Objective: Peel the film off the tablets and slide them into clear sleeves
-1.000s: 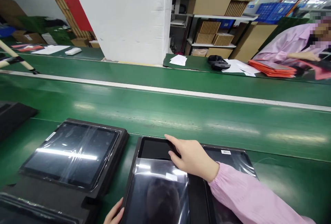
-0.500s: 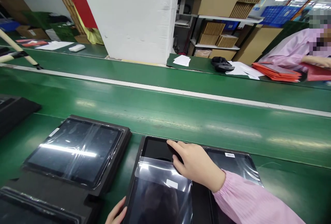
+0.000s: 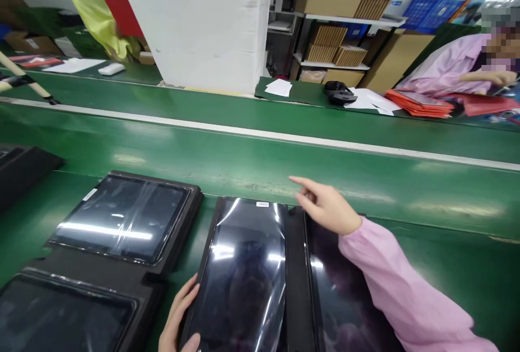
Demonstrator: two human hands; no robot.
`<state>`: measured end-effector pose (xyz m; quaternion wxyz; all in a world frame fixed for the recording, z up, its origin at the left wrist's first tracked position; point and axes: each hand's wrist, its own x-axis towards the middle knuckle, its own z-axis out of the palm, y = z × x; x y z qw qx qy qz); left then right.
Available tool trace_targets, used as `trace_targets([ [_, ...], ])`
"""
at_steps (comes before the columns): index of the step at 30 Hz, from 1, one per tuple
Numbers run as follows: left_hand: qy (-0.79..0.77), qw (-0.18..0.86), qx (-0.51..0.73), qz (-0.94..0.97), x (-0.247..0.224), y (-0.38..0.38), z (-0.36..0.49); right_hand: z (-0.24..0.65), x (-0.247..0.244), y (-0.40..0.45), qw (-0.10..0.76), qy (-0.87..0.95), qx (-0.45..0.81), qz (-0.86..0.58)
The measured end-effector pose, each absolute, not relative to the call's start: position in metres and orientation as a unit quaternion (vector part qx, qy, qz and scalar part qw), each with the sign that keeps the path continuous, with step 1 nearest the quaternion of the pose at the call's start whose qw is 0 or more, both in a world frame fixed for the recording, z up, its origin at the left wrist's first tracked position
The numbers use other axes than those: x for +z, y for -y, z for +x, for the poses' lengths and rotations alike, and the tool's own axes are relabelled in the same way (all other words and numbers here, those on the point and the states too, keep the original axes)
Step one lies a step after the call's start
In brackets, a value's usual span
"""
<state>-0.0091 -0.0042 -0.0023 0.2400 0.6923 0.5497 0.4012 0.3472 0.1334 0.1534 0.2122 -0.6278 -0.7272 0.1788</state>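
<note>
A dark glossy panel (image 3: 244, 271) under clear film, with a small white label at its top, lies in a black foam tray (image 3: 297, 276). A second dark panel (image 3: 341, 292) is in the tray's right side, partly hidden by my right sleeve. My left hand (image 3: 181, 314) rests on the tray's left edge, fingers apart, thumb near the panel. Above the tray's top edge hovers my right hand (image 3: 325, 206), index finger stretched to the left, the other fingers curled, nothing visible in it.
Another foam tray (image 3: 160, 276) with two panels lies left, and a black tray corner (image 3: 28, 170) beyond it. A white rail (image 3: 260, 133) crosses the green bench. Behind it are papers (image 3: 279, 87), red folders (image 3: 418, 104) and a co-worker's pink sleeve (image 3: 442, 65).
The clear film, earlier partly down the left panel, now covers it up to the top. My right hand has lifted off and moved up and right. A yellow-clothed figure shows more at the back left.
</note>
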Motion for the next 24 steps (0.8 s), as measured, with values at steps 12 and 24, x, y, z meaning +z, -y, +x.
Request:
trace_targets([
  [12, -0.300, 0.024, 0.235, 0.924, 0.070, -0.004, 0.042, 0.457, 0.090, -0.045, 0.351, 0.586, 0.099, -0.724],
  [24, -0.179, 0.182, 0.171, 0.952, 0.088, 0.019, 0.140, 0.473, 0.032, -0.033, 0.514, 0.496, 0.153, -0.683],
])
